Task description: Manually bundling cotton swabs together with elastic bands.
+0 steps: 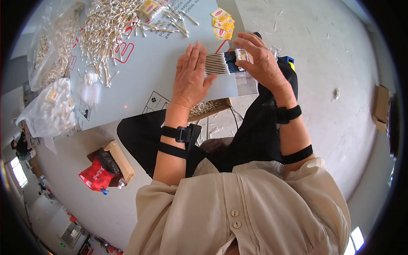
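A neat row of cotton swabs [216,64] lies side by side near the table's right edge, crossed by a dark strip [230,62]. My left hand [191,76] is flat, its fingers stretched out and its thumb at the swabs' left ends. At their right ends, my right hand [263,59] curves its thumb and fingers around the swab tips and a small yellow-and-white card [245,56]. Part of that end is hidden under the fingers. Several similar yellow cards [223,24] lie fanned out just beyond my right hand.
Loose cotton swabs [111,29] are heaped at the far left, with a packed bundle [151,8] beside them. Clear bags of swabs [53,108] stand along the left edge. Below the table are a box of swabs [208,109] and an open carton [121,159] holding a red bag.
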`<state>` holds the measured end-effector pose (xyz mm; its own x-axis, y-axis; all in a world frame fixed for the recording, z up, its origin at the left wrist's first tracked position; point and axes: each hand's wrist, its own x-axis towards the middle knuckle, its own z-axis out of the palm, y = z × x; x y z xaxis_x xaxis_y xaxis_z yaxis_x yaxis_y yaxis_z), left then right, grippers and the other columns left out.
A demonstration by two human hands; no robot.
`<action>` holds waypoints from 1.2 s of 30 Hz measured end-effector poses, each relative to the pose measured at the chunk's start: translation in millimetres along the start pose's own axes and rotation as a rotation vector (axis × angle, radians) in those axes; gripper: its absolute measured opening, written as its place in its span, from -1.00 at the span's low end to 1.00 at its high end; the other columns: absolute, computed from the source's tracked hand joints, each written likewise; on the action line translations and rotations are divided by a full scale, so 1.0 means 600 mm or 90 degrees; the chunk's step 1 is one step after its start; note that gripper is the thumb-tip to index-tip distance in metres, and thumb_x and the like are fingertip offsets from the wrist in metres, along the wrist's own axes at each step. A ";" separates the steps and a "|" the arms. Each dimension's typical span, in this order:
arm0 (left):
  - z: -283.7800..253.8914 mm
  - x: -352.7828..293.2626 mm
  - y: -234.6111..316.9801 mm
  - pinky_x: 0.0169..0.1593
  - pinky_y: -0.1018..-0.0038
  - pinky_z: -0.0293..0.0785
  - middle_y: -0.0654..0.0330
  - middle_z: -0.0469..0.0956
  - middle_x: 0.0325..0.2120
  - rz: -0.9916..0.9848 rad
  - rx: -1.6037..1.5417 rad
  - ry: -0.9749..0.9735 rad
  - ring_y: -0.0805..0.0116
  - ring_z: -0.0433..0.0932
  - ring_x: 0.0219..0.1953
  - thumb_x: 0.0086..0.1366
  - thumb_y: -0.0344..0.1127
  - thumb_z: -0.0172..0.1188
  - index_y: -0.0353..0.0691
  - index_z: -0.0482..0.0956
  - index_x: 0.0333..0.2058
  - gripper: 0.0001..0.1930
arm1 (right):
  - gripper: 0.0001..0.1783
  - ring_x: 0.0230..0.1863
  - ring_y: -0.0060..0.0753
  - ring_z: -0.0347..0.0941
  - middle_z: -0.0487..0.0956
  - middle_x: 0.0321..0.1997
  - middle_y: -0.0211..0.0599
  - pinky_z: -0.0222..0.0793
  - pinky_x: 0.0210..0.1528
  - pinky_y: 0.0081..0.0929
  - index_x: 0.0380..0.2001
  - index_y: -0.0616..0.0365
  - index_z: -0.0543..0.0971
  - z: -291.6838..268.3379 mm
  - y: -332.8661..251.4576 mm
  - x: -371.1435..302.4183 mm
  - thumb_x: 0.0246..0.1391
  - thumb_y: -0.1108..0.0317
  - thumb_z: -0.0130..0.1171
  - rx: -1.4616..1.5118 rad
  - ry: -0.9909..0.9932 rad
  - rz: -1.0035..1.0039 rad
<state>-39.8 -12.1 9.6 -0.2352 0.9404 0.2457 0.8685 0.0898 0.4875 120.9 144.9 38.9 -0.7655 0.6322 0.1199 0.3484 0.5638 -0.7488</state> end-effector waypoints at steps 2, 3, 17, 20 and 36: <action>0.008 -0.004 0.007 0.37 0.11 -0.10 0.06 0.09 0.31 -0.039 0.124 -0.046 0.14 0.01 0.37 0.27 -0.08 0.09 -0.24 0.16 0.26 -0.34 | -0.34 0.33 -0.13 0.16 0.34 0.26 -0.17 0.15 0.31 -0.22 0.07 0.20 0.44 -0.010 0.001 -0.005 -0.19 0.34 0.36 -0.215 -0.021 -0.138; 0.015 -0.009 0.006 0.37 0.11 -0.10 0.06 0.09 0.31 -0.039 0.124 -0.045 0.14 0.01 0.37 0.27 -0.08 0.09 -0.24 0.16 0.26 -0.34 | -0.21 0.43 -0.23 -0.05 0.24 0.34 -0.23 -0.10 0.42 -0.21 0.17 0.16 0.36 -0.009 -0.003 -0.007 -0.20 0.23 0.39 -0.244 -0.064 -0.143; 0.033 -0.014 0.012 0.39 0.10 -0.21 0.18 0.02 0.35 -0.095 0.174 -0.064 0.25 -0.03 0.39 0.33 -0.12 0.00 -0.10 0.05 0.32 -0.37 | -0.20 0.43 -0.33 -0.04 0.26 0.33 -0.39 -0.15 0.43 -0.18 0.19 0.06 0.35 0.045 0.015 -0.019 -0.16 0.06 0.33 -0.377 -0.077 -0.196; 0.033 -0.015 0.010 0.39 0.10 -0.21 0.17 0.02 0.35 -0.093 0.174 -0.059 0.25 -0.04 0.39 0.34 -0.12 -0.02 -0.11 0.06 0.32 -0.37 | -0.22 0.45 -0.26 -0.08 0.19 0.37 -0.37 -0.19 0.44 -0.18 0.23 0.08 0.29 0.049 0.006 -0.022 -0.08 0.14 0.29 -0.328 -0.091 -0.161; 0.036 -0.015 0.015 0.39 0.10 -0.27 0.14 0.05 0.34 -0.096 0.180 -0.054 0.24 -0.04 0.39 0.34 -0.11 -0.03 -0.17 0.10 0.30 -0.39 | -0.36 0.44 -0.18 -0.09 0.20 0.37 -0.21 -0.24 0.43 -0.14 0.22 0.11 0.30 0.019 0.025 -0.020 0.13 0.07 0.11 -0.352 0.061 -0.111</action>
<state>-20.6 -12.5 -6.5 -0.3433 0.9325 0.1120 0.9163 0.3063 0.2582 129.2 139.9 19.0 -0.7938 0.5354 0.2887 0.4714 0.8414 -0.2643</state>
